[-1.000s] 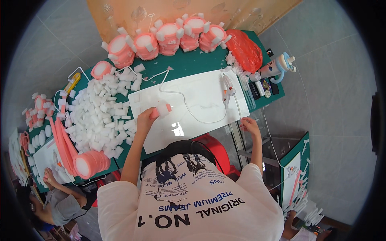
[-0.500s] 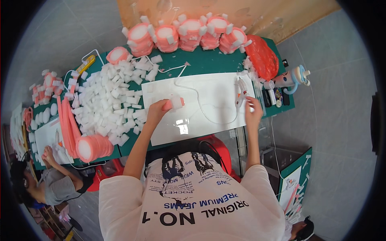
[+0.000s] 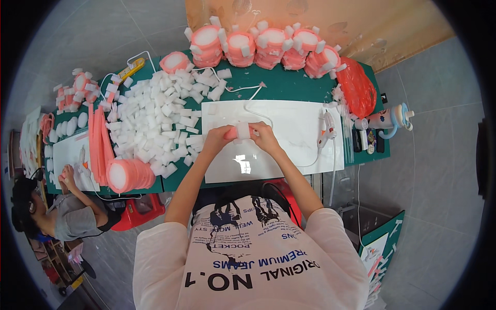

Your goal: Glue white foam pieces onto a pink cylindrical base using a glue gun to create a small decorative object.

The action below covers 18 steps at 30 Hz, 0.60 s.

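Handwork at the desk (image 3: 243,78), viewed from above. Centre of the frame: a small pink-and-white foam piece (image 3: 243,130) held over the white board (image 3: 289,116). The left hand (image 3: 219,136) is closed on its pink left end; the right hand (image 3: 264,136) is narrowed on its right end, though the fingertips are too small here to show exactly how they grip. The step in hand appears to be pressing or aligning the foam between both hands. The next move would seem to call for a steady, even pinch, since soft foam may squash or skew. Right of centre: a glue gun (image 3: 325,129), lying untouched. Left of centre: heaped white foam blocks (image 3: 155,116). Upper centre and right: pink foam rolls (image 3: 269,50), standing in a row.
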{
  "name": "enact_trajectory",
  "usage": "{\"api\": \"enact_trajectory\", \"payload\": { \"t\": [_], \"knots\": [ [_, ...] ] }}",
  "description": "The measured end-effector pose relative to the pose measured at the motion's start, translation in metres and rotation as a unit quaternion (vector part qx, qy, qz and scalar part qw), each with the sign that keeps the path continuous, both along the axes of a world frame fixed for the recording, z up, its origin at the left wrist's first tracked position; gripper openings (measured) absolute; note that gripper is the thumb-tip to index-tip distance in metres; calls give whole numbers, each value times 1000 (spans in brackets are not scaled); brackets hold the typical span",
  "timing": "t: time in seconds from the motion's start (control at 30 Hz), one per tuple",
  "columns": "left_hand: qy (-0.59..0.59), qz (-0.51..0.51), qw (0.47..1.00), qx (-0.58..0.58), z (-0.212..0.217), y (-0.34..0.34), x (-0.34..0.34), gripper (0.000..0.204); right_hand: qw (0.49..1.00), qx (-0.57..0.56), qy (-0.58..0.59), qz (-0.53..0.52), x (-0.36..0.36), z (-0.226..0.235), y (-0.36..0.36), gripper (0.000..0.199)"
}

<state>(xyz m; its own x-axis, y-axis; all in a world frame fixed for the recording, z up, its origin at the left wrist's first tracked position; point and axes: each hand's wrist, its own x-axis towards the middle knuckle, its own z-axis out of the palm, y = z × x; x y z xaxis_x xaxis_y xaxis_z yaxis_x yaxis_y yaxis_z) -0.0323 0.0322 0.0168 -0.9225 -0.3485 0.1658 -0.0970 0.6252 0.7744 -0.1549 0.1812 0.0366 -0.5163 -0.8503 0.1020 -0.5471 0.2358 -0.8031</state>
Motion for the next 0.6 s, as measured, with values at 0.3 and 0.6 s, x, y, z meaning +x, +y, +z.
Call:
{"api": "enact_trajectory", "payload": {
  "t": [0.3,0.6],
  "knots": [
    [3,9,1000,0,-2,5,1,27,998,-47,27,-27,1,-15,-2,35],
    [14,3,1000,-22,-13,-3,-2,27,998,-35,48,12,-7,-15,-9,31]
  ]
}}
